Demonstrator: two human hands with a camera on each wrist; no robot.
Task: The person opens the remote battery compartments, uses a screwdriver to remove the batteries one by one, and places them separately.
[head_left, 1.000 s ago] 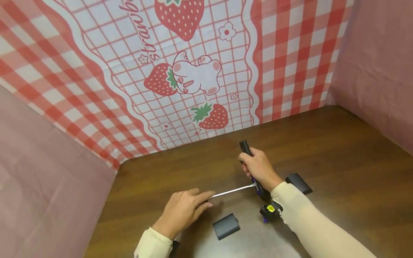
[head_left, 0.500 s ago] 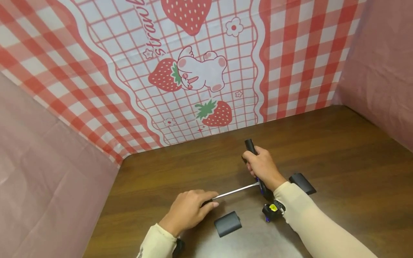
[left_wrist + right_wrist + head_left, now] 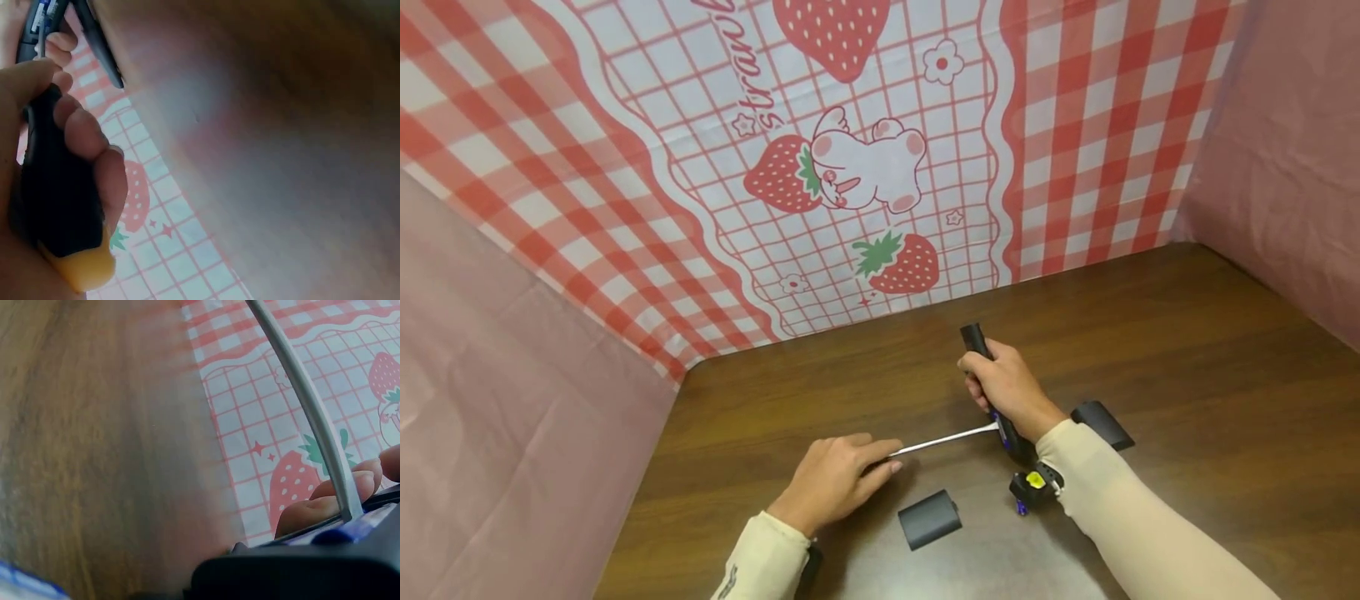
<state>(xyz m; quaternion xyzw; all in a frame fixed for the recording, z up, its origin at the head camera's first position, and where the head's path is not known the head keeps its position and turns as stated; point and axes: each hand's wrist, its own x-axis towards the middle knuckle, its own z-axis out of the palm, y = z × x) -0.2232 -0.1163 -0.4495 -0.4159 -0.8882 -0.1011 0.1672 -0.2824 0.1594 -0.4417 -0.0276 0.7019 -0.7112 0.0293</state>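
Observation:
My left hand [image 3: 838, 479] grips a screwdriver by its black handle [image 3: 62, 181], which has a yellow end. The screwdriver's slim metal shaft [image 3: 943, 438] runs rightward to a long black device [image 3: 974, 340], held steeply in my right hand [image 3: 1009, 385]. In the right wrist view the tip of the shaft [image 3: 315, 419] meets the device at a blue-and-white part [image 3: 356, 532] in an opening. My right fingers [image 3: 312, 512] wrap behind that opening. The device's kind is not plain, since my hand covers its middle.
One dark grey curved cover [image 3: 929, 520] lies on the brown table [image 3: 760, 408] before my hands. Another such cover [image 3: 1102, 425] lies beyond my right wrist. A red-and-white strawberry cloth [image 3: 887, 167] hangs at the back, with pink cloth [image 3: 512, 400] on both sides.
The head view has shifted slightly. My left hand has tilted a little, making the screwdriver shaft lie flatter than half a second ago. Both hands keep their holds, and the covers have not moved.

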